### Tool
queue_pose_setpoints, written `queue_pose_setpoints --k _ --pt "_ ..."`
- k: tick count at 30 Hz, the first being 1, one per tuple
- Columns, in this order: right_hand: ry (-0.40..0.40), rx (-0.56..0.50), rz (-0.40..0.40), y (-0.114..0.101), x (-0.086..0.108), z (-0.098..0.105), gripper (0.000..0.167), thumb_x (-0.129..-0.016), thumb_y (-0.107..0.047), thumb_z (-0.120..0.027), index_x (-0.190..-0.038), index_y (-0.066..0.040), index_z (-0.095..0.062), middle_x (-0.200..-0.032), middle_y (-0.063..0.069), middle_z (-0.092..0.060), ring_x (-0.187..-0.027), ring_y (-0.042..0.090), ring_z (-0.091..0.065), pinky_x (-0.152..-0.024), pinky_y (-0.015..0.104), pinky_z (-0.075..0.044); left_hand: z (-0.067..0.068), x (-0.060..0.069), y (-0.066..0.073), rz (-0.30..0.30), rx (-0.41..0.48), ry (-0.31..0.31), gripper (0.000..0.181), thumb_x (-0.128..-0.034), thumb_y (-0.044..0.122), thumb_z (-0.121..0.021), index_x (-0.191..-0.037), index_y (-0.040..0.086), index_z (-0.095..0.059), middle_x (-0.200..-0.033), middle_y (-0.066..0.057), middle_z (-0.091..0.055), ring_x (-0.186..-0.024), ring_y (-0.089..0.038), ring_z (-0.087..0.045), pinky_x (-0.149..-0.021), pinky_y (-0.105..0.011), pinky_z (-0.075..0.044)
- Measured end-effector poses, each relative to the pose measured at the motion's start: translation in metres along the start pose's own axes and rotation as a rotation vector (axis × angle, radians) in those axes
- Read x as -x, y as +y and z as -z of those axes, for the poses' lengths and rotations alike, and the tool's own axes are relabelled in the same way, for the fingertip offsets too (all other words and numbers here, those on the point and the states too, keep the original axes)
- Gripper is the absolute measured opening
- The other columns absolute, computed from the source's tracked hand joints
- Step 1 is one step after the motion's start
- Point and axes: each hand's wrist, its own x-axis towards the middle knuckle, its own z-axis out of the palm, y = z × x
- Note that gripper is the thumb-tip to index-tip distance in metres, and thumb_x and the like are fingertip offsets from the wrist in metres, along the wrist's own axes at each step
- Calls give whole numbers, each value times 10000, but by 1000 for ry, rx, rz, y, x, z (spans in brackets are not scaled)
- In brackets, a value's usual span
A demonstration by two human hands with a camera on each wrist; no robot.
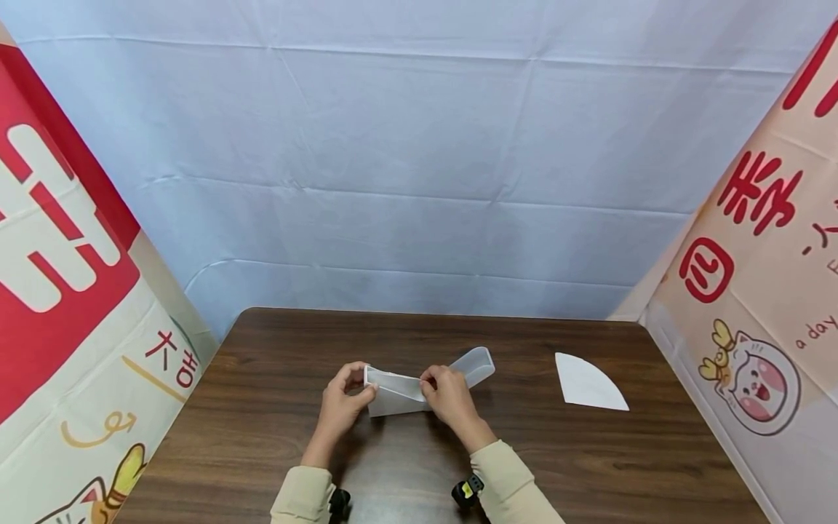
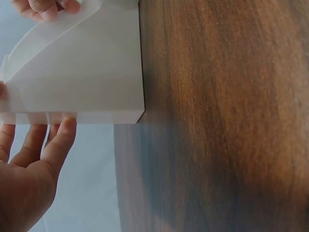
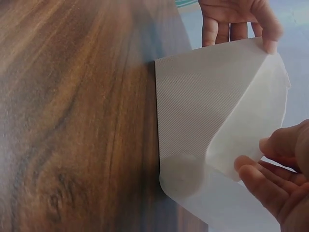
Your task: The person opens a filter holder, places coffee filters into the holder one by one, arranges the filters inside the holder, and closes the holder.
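white, finely ribbed material forms the open-topped holder [image 1: 396,402] between the two hands, its lower edge at the brown wooden table [image 1: 249,429]. its long axis runs crosswise before the person, from the left hand [image 1: 342,402] at one end to the right hand [image 1: 450,393] towards the other, so neither is plainly nearer. the left hand grips its end, thumb over the upper corner of the near face, fingers against the end panel. the right hand pinches the rim between thumb and fingertips, on the side where the near face's upper edge slants down. a translucent trough [image 1: 481,364] juts out beyond the right hand, pointing away from the person and outward to the right; in the right wrist view it overlaps the holder's lower corner, though whether the two are joined i cannot tell. on the right hand's outer side, well apart from both hands, a white fan-shaped sheet [image 1: 589,386] lies flat on the table, its curved edge turned away from the hands
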Motion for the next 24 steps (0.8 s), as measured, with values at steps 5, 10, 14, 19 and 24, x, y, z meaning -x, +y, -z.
queue_pose_setpoints --k 5,10,14,19,24 --pt "25 -18 -8 0 0 -3 92 -745 -34 -719 -734 -94 -651 -705 -16 -605 -624 143 -560 -572 265 -452 4 5 23 1 -11 -23 302 -773 -27 -700 -1054 -5 -593 -884 -98 -647 -858 -266 -604 -709 -325 -492" --pt "20 -7 -10 0 1 -7 95 -742 -33 -719 -730 -98 -652 -704 -16 -609 -625 143 -561 -572 264 -455 3 5 21 -8 -9 -20 300 -764 -38 -698 -1043 -3 -592 -875 -90 -647 -847 -256 -606 -701 -310 -491" --pt "8 7 -10 0 2 -8 79 -746 -41 -721 -728 -87 -659 -701 -10 -612 -627 150 -564 -575 268 -459 1 1 3 1 2 -8 307 -755 -26 -717 -1033 42 -605 -867 -59 -650 -842 -228 -609 -691 -296 -492" --pt "0 18 -11 -1 2 -9 50 -743 -38 -706 -728 -74 -674 -698 -4 -615 -624 150 -571 -574 268 -464 0 -3 -13 7 -10 9 315 -753 1 -732 -1029 95 -612 -873 -25 -654 -847 -187 -611 -712 -280 -486" --pt "-1 49 -18 -2 2 -11 44 -737 -40 -713 -745 -72 -684 -714 22 -639 -645 185 -596 -590 304 -478 0 -2 -13 -5 -6 10 320 -749 6 -732 -1027 110 -612 -873 -30 -655 -845 -198 -614 -708 -288 -490"
